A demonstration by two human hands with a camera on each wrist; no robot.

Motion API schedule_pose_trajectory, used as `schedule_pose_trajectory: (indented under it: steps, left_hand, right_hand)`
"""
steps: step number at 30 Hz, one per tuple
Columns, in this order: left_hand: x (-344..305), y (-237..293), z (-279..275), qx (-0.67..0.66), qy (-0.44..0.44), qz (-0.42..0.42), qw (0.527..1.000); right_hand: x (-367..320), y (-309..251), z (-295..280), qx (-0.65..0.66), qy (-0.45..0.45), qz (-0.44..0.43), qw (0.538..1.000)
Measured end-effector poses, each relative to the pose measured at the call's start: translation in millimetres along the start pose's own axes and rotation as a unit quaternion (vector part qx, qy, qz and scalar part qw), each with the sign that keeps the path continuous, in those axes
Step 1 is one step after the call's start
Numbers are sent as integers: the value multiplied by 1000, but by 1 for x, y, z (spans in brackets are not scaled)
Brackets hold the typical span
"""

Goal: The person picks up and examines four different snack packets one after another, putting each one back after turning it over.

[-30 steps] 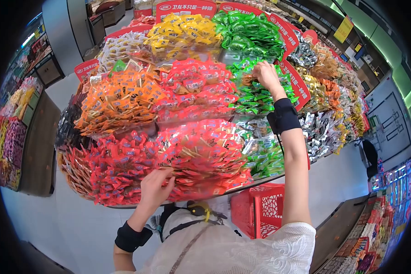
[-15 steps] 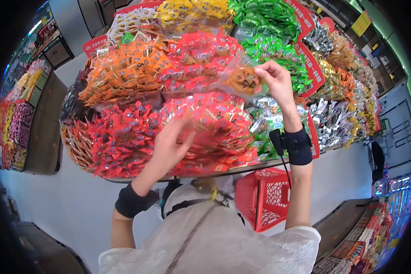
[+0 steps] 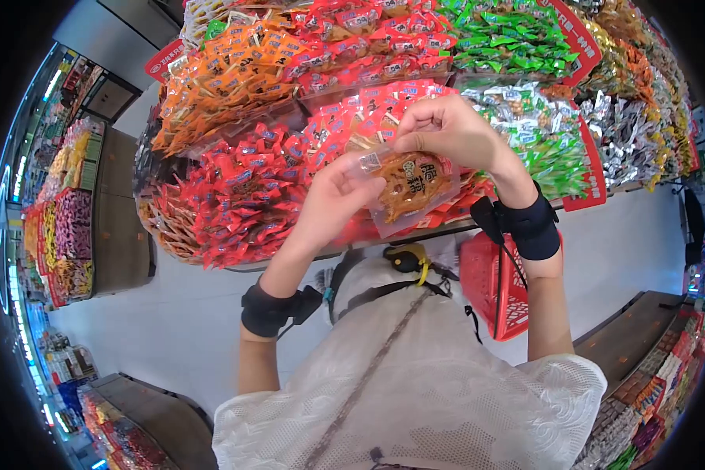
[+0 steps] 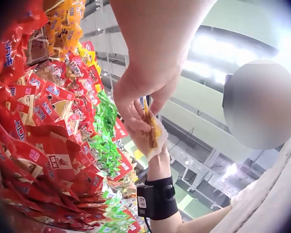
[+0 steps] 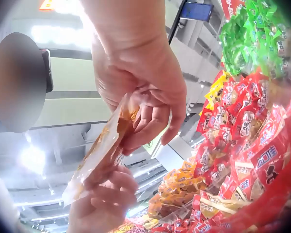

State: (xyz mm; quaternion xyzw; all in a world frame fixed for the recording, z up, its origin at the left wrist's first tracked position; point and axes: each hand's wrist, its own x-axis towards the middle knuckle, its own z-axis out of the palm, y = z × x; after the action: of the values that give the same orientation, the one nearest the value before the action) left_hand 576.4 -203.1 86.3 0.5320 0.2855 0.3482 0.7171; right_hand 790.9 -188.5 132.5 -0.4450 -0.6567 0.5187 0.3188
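Observation:
A clear snack packet with orange-brown food inside and dark printed characters is held up in front of the body, over the red packets. My left hand pinches it at its left edge between thumb and fingers. At the top edge, my right hand grips it with bent fingers. From the right wrist, the packet appears nearly edge-on, with the left hand below it. The left wrist view has the packet between both hands, under the left hand.
Below the hands lie heaps of red packets, with orange packets behind them at left. Green packets fill the back right, white-and-green ones nearer. A red shopping basket stands below the display's front edge.
The right hand has come back from the green packets with the clear packet, toward the body. The left hand has risen from the red packets and taken hold of it too. The view has tilted down.

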Motion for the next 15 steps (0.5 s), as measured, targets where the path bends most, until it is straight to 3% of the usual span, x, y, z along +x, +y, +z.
schedule_pose_trajectory:
  steps: [1,4,8,12,15]
  left_hand:
    - [-2,-2,-2,22,15,13,1000]
    - [-6,-6,-4,-3,41,36,999]
    - [-4,-13,-1,-57,142,82,985]
    - [-3,-21,0,-68,160,119,978]
    - [-4,-28,0,-64,160,137,975]
  right_hand:
    - [3,9,-2,9,-19,-29,999]
    - [3,14,2,20,142,-143,979]
    - [2,41,10,287,129,-101,944]
    - [2,50,37,277,193,-66,939]
    - [2,42,50,376,202,-78,901]
